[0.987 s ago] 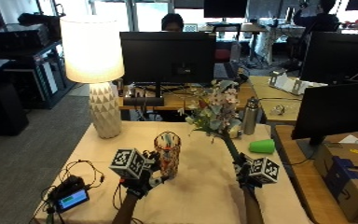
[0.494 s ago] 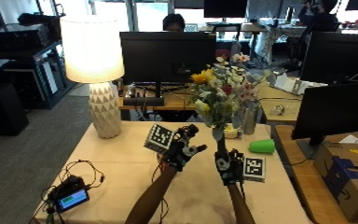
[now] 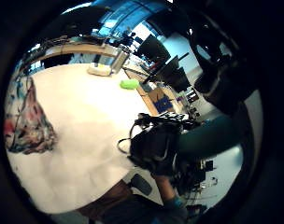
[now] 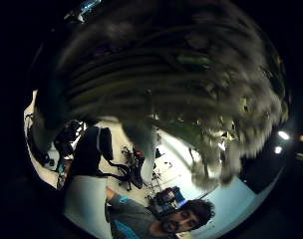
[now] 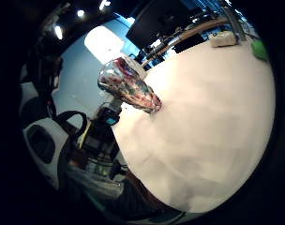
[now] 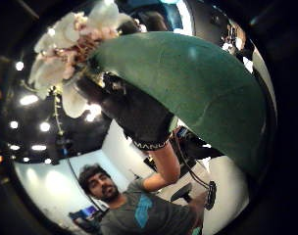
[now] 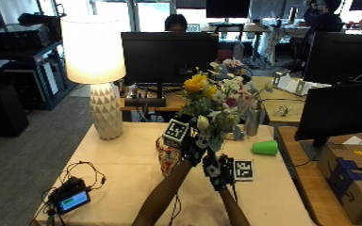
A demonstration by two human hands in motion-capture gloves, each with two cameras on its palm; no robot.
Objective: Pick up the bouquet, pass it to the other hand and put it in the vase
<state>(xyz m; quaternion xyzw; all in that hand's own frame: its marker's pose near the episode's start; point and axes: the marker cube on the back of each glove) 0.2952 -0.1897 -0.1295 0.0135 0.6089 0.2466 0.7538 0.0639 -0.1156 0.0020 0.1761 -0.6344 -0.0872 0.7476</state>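
Note:
The bouquet [image 7: 218,101] of yellow, white and pink flowers stands upright above the table's middle. My left hand [image 7: 192,143] grips its stems just under the blooms. My right hand [image 7: 217,170] sits lower, curled round the bottom of the stems. The right thumb side palm view shows the left hand [image 6: 134,112] wrapped round the stems below white flowers [image 6: 70,54] and a big green leaf [image 6: 188,83]. Stems [image 4: 166,74] fill the left thumb side palm view. The patterned glass vase [image 7: 167,157] stands on the table beside my left forearm, also seen as the vase [image 5: 128,89].
A lit lamp [image 7: 93,70] stands at the table's back left. A green cup [image 7: 266,147] lies at the right, and a metal bottle [image 7: 251,122] stands behind the bouquet. A small device with cables [image 7: 73,200] is at the front left. Monitors [image 7: 168,52] line the back.
My left hand left the vase's side and took hold of the stems above my right hand. The bouquet rose and moved toward the table's middle.

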